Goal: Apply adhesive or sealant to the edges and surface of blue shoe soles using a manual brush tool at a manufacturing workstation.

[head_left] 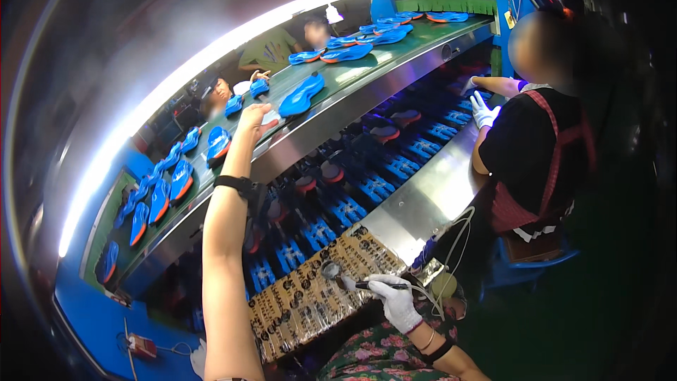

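My bare left hand (255,117) reaches out over the upper belt, its fingers bent inward. A reddish piece (269,125) shows at its fingers, mostly hidden, so its kind is unclear. Just right of it on the belt lies a blue shoe-shaped piece (302,94); another blue piece with an orange edge (218,144) lies to its left. Low in front of me, my white-gloved right hand (396,303) is closed around a dark-handled brush (367,285) with a pale tube running from its back end. The brush's head is by a small round dish (330,269) on a tape-covered board.
The green upper belt (275,109) carries several blue pieces. Below it, a lower line holds blue racks (345,212) and red-edged soles (384,132). A gloved co-worker (550,127) sits at the right by a metal ledge (423,204). Other people are beyond the belt.
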Available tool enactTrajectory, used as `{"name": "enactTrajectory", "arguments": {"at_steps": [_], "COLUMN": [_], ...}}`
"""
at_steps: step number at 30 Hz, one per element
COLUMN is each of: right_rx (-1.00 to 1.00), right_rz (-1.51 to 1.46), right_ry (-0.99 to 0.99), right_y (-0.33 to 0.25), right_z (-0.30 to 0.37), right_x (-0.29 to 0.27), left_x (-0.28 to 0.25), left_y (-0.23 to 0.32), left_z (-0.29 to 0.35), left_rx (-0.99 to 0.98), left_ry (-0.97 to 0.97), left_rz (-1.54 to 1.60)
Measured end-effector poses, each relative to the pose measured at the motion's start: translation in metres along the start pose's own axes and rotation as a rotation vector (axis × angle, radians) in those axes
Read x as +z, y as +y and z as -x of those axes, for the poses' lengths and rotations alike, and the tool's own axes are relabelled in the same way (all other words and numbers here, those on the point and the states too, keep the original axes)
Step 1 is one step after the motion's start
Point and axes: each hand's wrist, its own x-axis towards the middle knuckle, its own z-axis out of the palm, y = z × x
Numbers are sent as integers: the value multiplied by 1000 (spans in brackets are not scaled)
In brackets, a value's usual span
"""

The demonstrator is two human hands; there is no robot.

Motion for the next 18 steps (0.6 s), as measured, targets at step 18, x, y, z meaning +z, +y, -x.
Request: {"name": "enactTrajectory", "arguments": {"at_steps": [18], "right_rx": [-10], "right_rz": [-78], "right_ry": [49], "right_y": [23], "right_z": [-1], "right_x": [14], "left_x": [1], "left_y": [-1], "left_z": [154], "left_rx": [93], "left_ry": [-59], "left_rz": [943]}}
